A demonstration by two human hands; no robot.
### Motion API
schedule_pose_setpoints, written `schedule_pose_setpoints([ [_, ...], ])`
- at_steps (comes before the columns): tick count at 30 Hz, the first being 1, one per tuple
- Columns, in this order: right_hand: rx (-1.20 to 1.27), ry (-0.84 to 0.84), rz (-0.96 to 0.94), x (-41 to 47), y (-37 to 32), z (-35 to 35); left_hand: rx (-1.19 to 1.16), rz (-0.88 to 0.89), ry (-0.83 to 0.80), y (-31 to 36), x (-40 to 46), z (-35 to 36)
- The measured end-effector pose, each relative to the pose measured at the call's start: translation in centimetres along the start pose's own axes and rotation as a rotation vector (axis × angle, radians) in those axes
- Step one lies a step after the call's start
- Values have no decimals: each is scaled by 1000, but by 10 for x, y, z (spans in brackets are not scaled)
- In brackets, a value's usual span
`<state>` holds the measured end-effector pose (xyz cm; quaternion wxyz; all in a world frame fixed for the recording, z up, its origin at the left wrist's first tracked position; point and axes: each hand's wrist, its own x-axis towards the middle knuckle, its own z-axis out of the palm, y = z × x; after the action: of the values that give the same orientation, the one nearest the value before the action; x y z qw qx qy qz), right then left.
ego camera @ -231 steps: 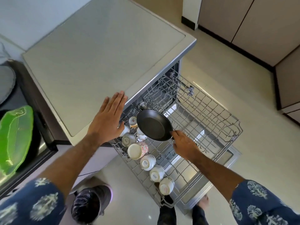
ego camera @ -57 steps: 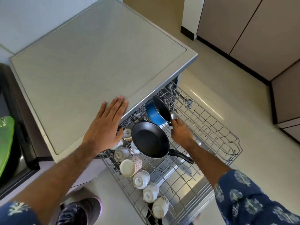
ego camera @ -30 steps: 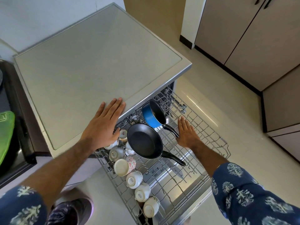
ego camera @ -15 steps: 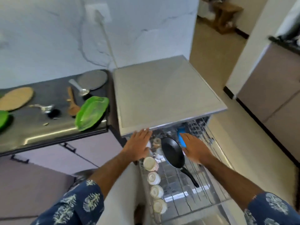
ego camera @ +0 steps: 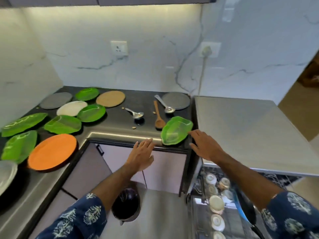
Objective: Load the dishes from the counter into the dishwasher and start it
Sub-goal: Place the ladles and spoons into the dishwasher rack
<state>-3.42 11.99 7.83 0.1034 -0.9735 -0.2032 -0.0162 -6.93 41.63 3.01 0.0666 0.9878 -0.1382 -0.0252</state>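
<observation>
A green leaf-shaped plate (ego camera: pixel 176 131) lies at the near right corner of the dark counter (ego camera: pixel 120 125). My right hand (ego camera: pixel 205 145) hovers open just right of it, fingertips at its rim. My left hand (ego camera: pixel 142 154) is open in front of the counter edge, to the plate's left, holding nothing. At the lower right the dishwasher rack (ego camera: pixel 224 213) stands pulled out with several white cups (ego camera: pixel 215 204) and a black pan (ego camera: pixel 248 211), partly hidden by my right arm.
On the counter lie several green plates (ego camera: pixel 63 124), an orange plate (ego camera: pixel 51 153), grey plates (ego camera: pixel 176 100), a tan plate (ego camera: pixel 110 98), a wooden spoon (ego camera: pixel 158 116) and metal spoons (ego camera: pixel 136 114). The dishwasher's flat top (ego camera: pixel 241 128) sits to the right. A dark bin (ego camera: pixel 125 206) is on the floor.
My view has swung left from the dishwasher to the counter. Both hands have left the rack and dishwasher top and now reach toward the green plate at the counter corner.
</observation>
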Motion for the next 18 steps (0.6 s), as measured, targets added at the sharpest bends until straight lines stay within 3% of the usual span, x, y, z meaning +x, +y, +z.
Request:
schedule_pose_setpoints([
  [9,-132,-56,-142,125,-140,17,-60,-75,102,-170,-3,-46],
  [18,-160,-174,-86,219,-161,61,-34,-74,27,-226,28,-27],
])
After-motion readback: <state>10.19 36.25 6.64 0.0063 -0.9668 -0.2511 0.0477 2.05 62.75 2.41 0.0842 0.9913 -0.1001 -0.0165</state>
